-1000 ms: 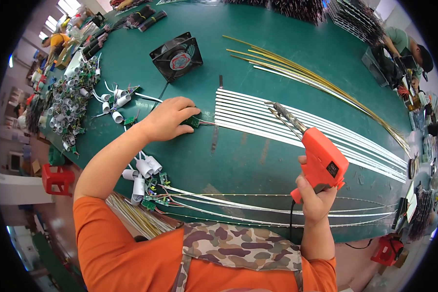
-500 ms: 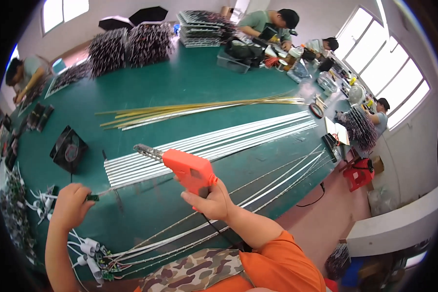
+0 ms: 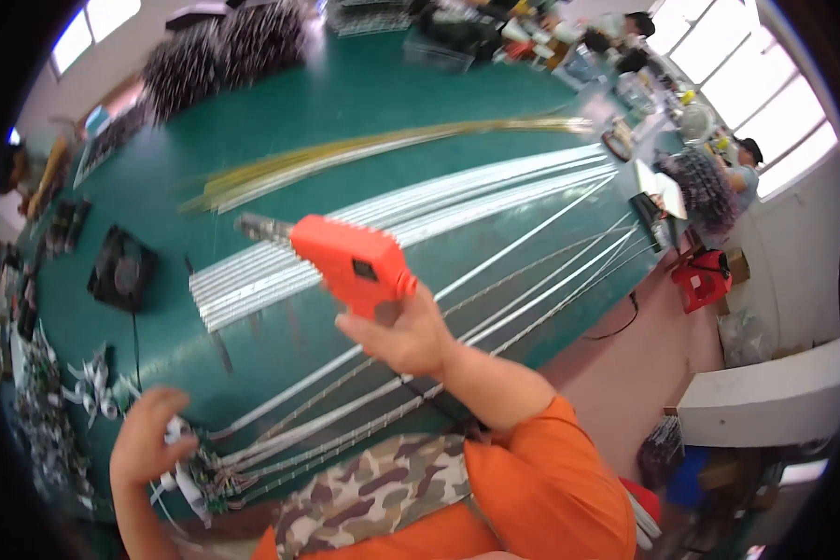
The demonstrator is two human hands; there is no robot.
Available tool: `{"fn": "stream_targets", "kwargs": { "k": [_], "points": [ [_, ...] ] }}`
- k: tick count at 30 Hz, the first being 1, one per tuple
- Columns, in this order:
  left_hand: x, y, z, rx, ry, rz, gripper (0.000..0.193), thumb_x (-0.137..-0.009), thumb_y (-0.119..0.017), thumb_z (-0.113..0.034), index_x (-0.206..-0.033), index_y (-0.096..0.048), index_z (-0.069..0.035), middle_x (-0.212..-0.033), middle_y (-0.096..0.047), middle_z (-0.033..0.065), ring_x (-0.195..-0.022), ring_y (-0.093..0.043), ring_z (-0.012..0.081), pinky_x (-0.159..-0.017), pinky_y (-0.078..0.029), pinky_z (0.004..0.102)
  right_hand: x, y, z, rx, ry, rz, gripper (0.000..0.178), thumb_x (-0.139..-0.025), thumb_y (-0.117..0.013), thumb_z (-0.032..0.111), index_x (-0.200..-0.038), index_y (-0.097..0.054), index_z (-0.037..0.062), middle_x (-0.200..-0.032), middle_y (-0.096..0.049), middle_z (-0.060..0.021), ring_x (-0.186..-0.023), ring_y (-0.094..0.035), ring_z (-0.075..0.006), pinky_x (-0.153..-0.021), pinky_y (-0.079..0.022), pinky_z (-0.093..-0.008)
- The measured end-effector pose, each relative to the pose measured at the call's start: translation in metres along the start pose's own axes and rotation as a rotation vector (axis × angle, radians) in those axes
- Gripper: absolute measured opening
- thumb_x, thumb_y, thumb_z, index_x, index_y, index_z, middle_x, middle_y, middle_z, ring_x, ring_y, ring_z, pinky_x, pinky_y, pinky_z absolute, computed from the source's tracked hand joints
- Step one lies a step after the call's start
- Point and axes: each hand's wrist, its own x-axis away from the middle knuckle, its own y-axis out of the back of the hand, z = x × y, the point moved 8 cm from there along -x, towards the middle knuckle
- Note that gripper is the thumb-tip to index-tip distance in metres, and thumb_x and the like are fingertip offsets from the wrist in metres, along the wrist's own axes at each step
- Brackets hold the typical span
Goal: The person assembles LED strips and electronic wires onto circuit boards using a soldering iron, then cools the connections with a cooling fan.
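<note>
My right hand grips an orange-red pistol-shaped tool with a metal barrel, held above the table and pointing left. My left hand, blurred by motion, has its thumb and fingers apart. It is over a cluster of white cylindrical connectors with wires and small green boards. Several thin LED-type strips run from this cluster toward the right. Beyond the tool lies a row of white strips side by side, partly hidden by the tool.
A bundle of yellowish strips lies farther back on the green table. A black fan stands at left, near piled wired boards. Dark bristly stacks fill the back. A co-worker sits at far right.
My left hand has let go of a strip's green-board end and moved nearer to me; that strip now lies closer to the near group. The view has tilted downward. My right hand still holds the tool.
</note>
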Motion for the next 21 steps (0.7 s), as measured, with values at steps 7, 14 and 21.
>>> {"fn": "stream_targets", "kwargs": {
  "k": [7, 14, 21],
  "points": [
    [-0.059, -0.033, -0.037, 0.102, -0.11, 0.086, 0.051, -0.074, -0.075, -0.017, -0.118, -0.057, 0.0, -0.119, -0.056, 0.019, -0.11, -0.053, 0.038, -0.094, -0.045, 0.0431, -0.016, 0.02, 0.015, -0.23, 0.125, -0.113, 0.047, -0.084, -0.058, -0.003, -0.13, -0.047, -0.0017, -0.117, -0.061, -0.0168, -0.099, -0.063, -0.0234, -0.09, -0.05, -0.0391],
    [-0.111, -0.084, -0.093, 0.071, -0.288, 0.114, 0.066, -0.079, -0.072, -0.036, -0.127, -0.05, 0.004, -0.132, -0.049, 0.0247, -0.123, -0.048, 0.0373, -0.104, -0.041, 0.0434, -0.015, 0.021, 0.01, -0.439, 0.124, -0.17, 0.048, -0.087, -0.055, 0.003, -0.132, -0.041, -0.0039, -0.119, -0.058, -0.02, -0.099, -0.062, -0.025, -0.09, -0.049, -0.0392],
    [-0.171, -0.14, -0.193, 0.046, -0.552, -0.068, 0.084, -0.077, -0.067, -0.054, -0.132, -0.044, 0.005, -0.14, -0.042, 0.0235, -0.135, -0.034, 0.0371, -0.109, -0.025, 0.0542, 0.007, 0.058, 0.034, -0.362, 0.292, -0.245, 0.05, -0.091, -0.054, 0.008, -0.137, -0.036, -0.0046, -0.122, -0.056, -0.0192, -0.095, -0.061, -0.0197, -0.081, -0.051, -0.0313]
  ]
}}
